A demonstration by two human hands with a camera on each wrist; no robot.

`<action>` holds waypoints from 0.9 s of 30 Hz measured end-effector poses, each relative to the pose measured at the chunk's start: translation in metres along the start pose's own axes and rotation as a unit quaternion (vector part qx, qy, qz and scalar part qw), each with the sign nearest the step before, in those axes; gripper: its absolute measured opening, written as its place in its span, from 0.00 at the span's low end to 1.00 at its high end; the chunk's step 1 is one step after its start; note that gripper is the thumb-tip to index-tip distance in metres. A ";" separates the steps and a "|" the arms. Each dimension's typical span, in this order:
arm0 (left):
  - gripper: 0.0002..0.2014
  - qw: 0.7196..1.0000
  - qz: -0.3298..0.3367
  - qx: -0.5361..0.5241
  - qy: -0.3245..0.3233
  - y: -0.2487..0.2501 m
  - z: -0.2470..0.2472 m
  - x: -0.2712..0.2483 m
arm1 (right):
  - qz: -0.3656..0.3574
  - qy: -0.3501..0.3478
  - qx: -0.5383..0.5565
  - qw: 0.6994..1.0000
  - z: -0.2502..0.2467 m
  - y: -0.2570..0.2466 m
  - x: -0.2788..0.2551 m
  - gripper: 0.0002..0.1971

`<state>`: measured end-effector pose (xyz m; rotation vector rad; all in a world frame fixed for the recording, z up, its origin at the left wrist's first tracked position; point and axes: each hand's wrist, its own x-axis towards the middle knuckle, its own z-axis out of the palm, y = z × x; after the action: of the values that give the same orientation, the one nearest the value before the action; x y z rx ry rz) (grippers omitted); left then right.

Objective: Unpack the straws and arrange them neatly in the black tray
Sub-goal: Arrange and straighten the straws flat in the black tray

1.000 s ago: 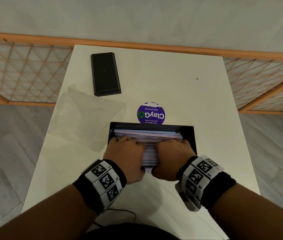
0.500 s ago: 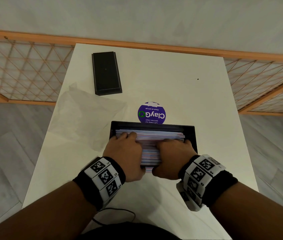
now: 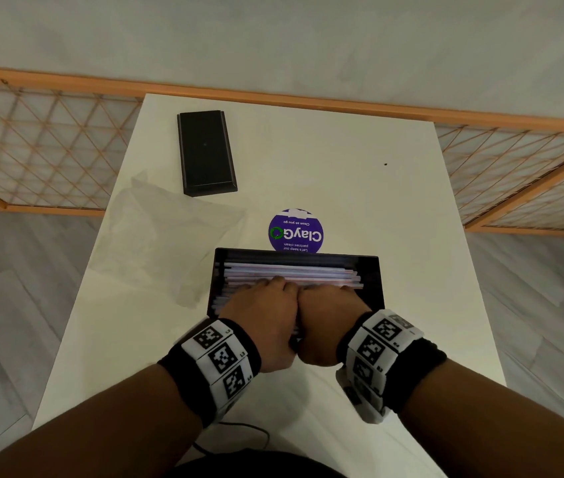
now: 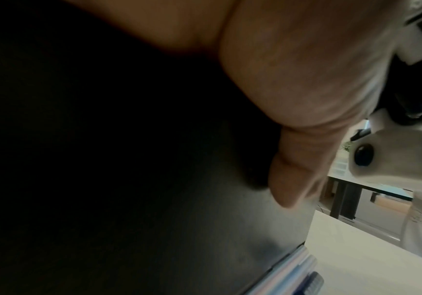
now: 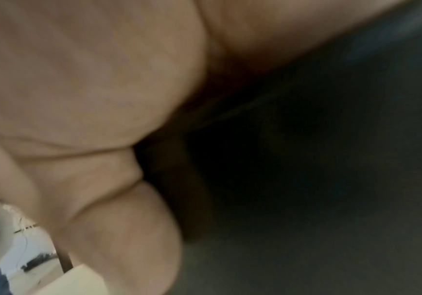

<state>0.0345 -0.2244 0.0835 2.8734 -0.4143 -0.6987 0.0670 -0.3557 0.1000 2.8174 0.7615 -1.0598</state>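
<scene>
Both hands (image 3: 296,319) press straws (image 3: 291,272) inside black tray (image 3: 375,270).

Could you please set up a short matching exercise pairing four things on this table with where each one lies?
Things:
1. straws
2. purple round sticker
3. clear plastic bag
4. black lid

Places:
A. far left of the table
B. inside the black tray
C. just beyond the tray's far rim
D. left of the tray, crumpled

Pairs: 1-B, 2-C, 3-D, 4-A

Black wristbands (image 3: 422,367) with checkered white tags (image 3: 220,357)
</scene>
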 end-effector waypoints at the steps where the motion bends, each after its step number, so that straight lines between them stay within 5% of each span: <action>1: 0.31 1.000 -0.004 -0.005 -0.001 -0.001 0.002 -0.001 | -0.006 -0.001 0.013 1.000 0.001 -0.002 -0.001 0.19; 5: 0.31 0.999 -0.021 0.035 0.020 -0.014 0.008 -0.008 | 0.023 0.055 -0.004 0.998 0.011 0.014 -0.008 0.29; 11: 0.30 0.998 -0.006 0.049 0.043 -0.015 0.009 -0.010 | 0.019 0.044 -0.075 0.996 0.007 0.005 -0.013 0.25; 27: 0.26 0.999 -0.019 -0.002 0.048 -0.013 0.005 -0.012 | 0.016 0.024 0.032 0.999 0.007 0.010 -0.003 0.24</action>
<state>0.0246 -0.2090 0.0821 2.9041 -0.3447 -0.5625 0.0647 -0.3671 0.0952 2.9092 0.6970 -1.0332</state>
